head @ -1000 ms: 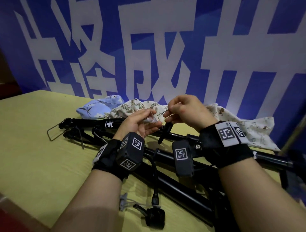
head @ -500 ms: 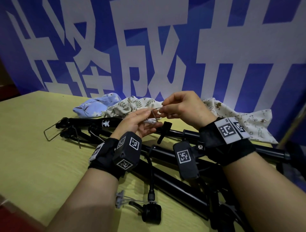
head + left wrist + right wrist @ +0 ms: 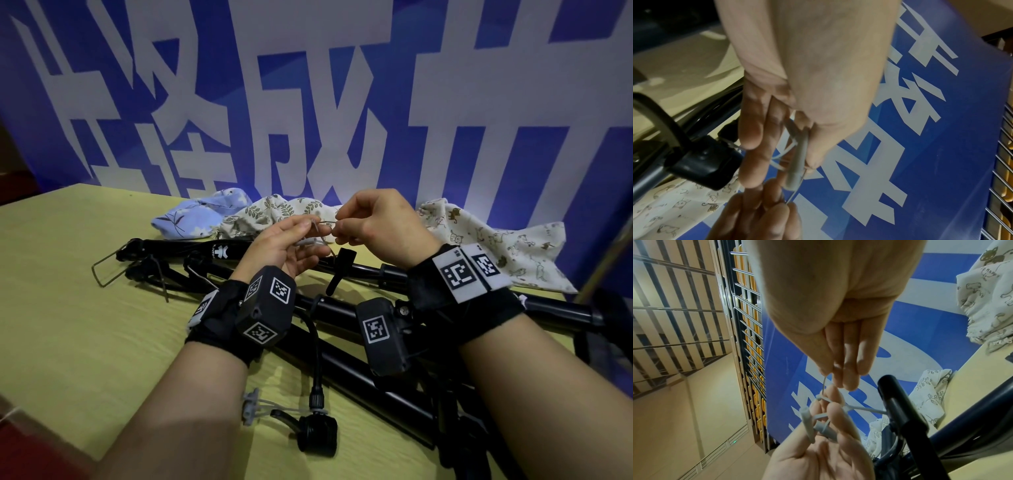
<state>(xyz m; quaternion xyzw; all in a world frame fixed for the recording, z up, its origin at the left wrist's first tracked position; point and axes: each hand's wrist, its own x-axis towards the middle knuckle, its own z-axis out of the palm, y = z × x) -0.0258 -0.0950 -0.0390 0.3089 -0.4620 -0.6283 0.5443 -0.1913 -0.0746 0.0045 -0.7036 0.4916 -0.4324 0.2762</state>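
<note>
The left hand (image 3: 284,246) curls its fingers on the grey plastic piece (image 3: 807,421) while the right hand (image 3: 376,222), at 3 o'clock, pinches the thin pin (image 3: 824,386), best moved straight and slow.

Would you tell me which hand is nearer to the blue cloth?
Left. The left hand is just to the right of the blue cloth, apart from it; the right hand is farther right, beyond the left hand.

Dim indoor light; wide-angle edge distortion; wrist views soft, blurred.
</note>
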